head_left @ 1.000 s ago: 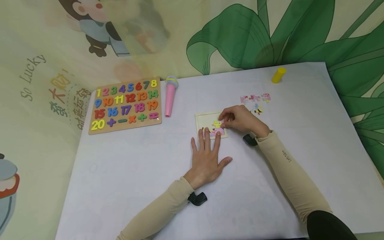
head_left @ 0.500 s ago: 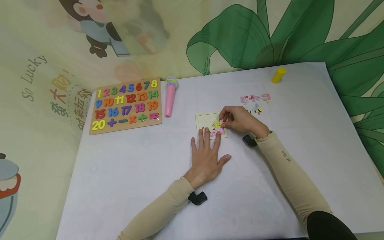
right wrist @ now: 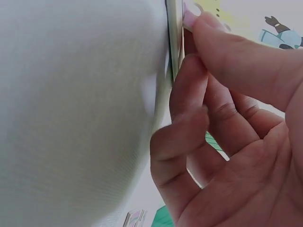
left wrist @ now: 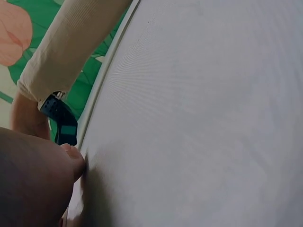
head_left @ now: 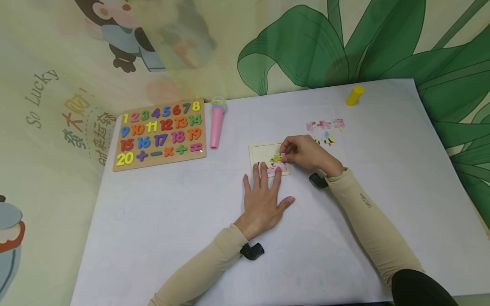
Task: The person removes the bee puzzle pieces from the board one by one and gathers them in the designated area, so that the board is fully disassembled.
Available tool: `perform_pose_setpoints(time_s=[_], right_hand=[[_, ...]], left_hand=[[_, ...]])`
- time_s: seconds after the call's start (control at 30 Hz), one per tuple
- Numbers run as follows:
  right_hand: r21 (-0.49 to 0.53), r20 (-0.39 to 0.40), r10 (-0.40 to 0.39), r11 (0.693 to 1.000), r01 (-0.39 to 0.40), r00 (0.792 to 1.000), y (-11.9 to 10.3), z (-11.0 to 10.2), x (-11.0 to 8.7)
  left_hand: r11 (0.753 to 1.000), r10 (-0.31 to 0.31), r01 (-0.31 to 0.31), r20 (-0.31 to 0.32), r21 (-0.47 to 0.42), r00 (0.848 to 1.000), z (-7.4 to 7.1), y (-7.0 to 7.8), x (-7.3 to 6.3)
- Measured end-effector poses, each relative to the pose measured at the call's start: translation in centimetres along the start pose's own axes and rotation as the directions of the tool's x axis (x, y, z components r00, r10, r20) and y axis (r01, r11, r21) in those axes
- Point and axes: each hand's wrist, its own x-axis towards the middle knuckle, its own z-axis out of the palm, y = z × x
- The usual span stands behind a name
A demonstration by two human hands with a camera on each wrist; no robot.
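Observation:
A small pale puzzle tray [head_left: 262, 151] lies on the white table, with pink pieces [head_left: 278, 169] fitted along its near side. My left hand [head_left: 262, 208] rests over that near edge, fingers straight and spread, fingertips on the pieces. At the tray's right side my right hand [head_left: 308, 153] pinches a yellow and pink puzzle piece [head_left: 276, 158] between thumb and forefinger. The right wrist view shows the pinched piece's pink edge [right wrist: 189, 18] beside the thumb; the other fingers are curled. Only the left thumb [left wrist: 75, 163] and part of that hand appear in the left wrist view.
Several loose pieces [head_left: 324, 124] lie beyond the right hand, some partly hidden by it. A yellow cylinder [head_left: 355, 95] stands at the back right. A pink toy microphone [head_left: 217, 127] and a wooden number board [head_left: 160, 135] lie at the back left, before the patterned wall.
The yellow puzzle piece has turned slightly under the right fingertips, still at the same spot over the tray. My left hand stays in place.

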Motion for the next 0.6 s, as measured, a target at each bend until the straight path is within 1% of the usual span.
perform_pose_setpoints(time_s=[0.17, 0.37, 0.6], right_hand=[[0.002, -0.009, -0.014, 1.000, 0.014, 1.000, -0.1, 0.0, -0.2], [0.006, -0.027, -0.027, 1.000, 0.027, 0.999, -0.2, -0.2, -0.4], [0.008, -0.087, -0.037, 0.999, 0.038, 0.995, -0.2, -1.0, -0.6]], left_hand=[[1.000, -0.004, 0.004, 0.008, 0.011, 1.000, -0.2, 0.1, 0.0], [1.000, 0.002, -0.002, 0.000, 0.010, 1.000, -0.4, 0.1, 0.0], [1.000, 0.000, 0.000, 0.007, 0.002, 1.000, -0.4, 0.0, 0.0]])
